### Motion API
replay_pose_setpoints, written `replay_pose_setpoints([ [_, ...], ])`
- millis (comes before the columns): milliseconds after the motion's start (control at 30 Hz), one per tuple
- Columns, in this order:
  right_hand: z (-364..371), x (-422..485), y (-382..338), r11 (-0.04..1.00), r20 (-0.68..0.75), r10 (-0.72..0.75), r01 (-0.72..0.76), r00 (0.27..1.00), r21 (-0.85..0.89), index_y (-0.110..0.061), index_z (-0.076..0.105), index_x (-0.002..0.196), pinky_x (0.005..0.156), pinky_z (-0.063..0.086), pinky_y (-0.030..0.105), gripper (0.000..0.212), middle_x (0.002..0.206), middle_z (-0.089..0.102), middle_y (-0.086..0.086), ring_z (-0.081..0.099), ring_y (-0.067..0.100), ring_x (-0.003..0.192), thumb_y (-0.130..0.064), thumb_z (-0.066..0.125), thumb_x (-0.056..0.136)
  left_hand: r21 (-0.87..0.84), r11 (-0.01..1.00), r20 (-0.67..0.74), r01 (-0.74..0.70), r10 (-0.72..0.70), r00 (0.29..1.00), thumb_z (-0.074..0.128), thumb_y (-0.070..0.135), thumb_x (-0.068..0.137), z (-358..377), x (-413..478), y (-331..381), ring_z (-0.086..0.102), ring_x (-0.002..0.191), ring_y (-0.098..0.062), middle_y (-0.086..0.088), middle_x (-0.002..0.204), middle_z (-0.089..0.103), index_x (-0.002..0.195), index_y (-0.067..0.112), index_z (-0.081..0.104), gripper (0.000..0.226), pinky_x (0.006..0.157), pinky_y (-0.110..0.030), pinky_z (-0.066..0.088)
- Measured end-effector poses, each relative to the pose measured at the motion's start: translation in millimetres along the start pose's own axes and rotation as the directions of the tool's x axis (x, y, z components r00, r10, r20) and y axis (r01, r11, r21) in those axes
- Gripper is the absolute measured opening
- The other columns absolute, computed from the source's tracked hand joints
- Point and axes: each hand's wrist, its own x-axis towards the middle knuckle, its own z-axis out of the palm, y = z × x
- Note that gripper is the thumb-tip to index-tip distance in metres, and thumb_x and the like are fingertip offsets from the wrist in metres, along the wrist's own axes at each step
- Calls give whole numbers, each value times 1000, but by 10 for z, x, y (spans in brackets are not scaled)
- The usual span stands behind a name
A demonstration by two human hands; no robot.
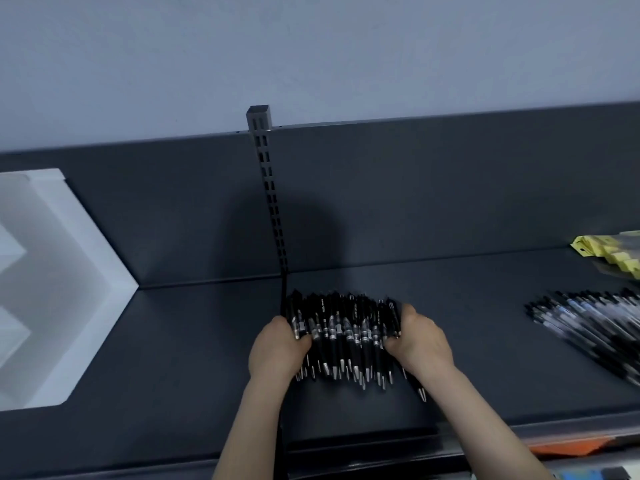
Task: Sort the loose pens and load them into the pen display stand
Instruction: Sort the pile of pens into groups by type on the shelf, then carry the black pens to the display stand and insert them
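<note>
A thick bundle of black pens with silver tips lies on the dark shelf, tips pointing toward me. My left hand grips the bundle's left side, fingers curled round the pens. My right hand grips its right side, thumb on top. One black pen sticks out lower right under my right wrist. A second pile of loose pens, black and clear-bodied, lies fanned out at the right edge. I cannot pick out a pen display stand.
A white angular box or shelf fitting occupies the left. A slotted metal upright rises behind the bundle. Yellow packaged items lie at far right. An orange object shows below the shelf's front edge.
</note>
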Motion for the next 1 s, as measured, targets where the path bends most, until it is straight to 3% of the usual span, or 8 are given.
replay_pose_setpoints([
  [167, 6, 20, 71, 996, -1, 9, -9, 1000, 83, -10, 53, 103, 62, 40, 28, 21, 86, 57, 2, 51, 21, 74, -19, 56, 84, -12, 1000, -12, 6, -6, 1000, 56, 32, 90, -9, -23, 56, 54, 72, -14, 1, 88, 57, 92, 13, 51, 20, 50, -25, 35],
  [300, 25, 60, 169, 986, -2, -5, 5, 1000, 164, -7, 55, 96, 61, 41, 30, 15, 86, 59, 5, 55, 23, 77, -19, 53, 87, 30, 999, -39, 19, -18, 999, 49, 33, 93, -11, -42, 98, 52, 73, -17, 2, 84, 55, 92, 14, 51, 20, 53, -27, 34],
  [467, 37, 14, 284, 902, -64, -18, 44, 998, 430, -8, 54, 92, 71, 48, 38, 17, 87, 63, 9, 60, 24, 79, -22, 45, 97, -222, 974, -98, -38, 17, 995, 44, 26, 94, 59, -91, 58, 58, 76, -20, -2, 87, 61, 94, 13, 51, 15, 63, -34, 45],
  [567, -35, -67, 260, 671, -92, -20, 81, 996, 737, -12, 54, 88, 74, 50, 42, 14, 76, 66, 6, 60, 21, 71, -13, 44, 98, -500, 855, -221, -140, 31, 975, 44, 9, 93, 63, -145, 67, 62, 75, -19, -3, 84, 65, 92, 17, 51, 12, 74, -44, 53],
  [700, -252, -164, 155, 375, -133, -75, 151, 988, 915, -14, 55, 93, 58, 43, 30, 18, 64, 51, 2, 47, 15, 57, -8, 39, 100, -742, 629, -337, -230, -53, 940, 46, 7, 96, 26, -245, 167, 49, 61, -14, 1, 70, 55, 93, 22, 54, 18, 62, -37, 43],
  [800, -378, -167, 68, 357, -132, -136, 173, 982, 918, -13, 55, 96, 51, 34, 30, 18, 62, 43, 0, 38, 11, 53, -11, 38, 101, -815, 520, -386, -255, -158, 909, 53, 24, 98, -2, -354, 247, 43, 57, -10, 7, 64, 49, 89, 18, 59, 12, 55, -27, 37],
  [933, -416, -139, 12, 387, -56, -275, 164, 960, 907, -15, 57, 95, 48, 31, 28, 19, 60, 42, -1, 35, 9, 49, -14, 39, 101, -884, 388, -378, -262, -261, 889, 48, 22, 99, -18, -556, 331, 34, 44, -5, 3, 56, 42, 88, 9, 59, 20, 39, -15, 28],
  [1000, -418, -124, -20, 404, -6, -338, 150, 941, 902, -16, 57, 95, 48, 31, 29, 18, 58, 43, -2, 35, 10, 48, -15, 40, 100, -889, 375, -389, -263, -319, 864, 48, 21, 100, -32, -685, 330, 34, 42, -4, 2, 56, 43, 87, 10, 58, 20, 37, -14, 26],
])
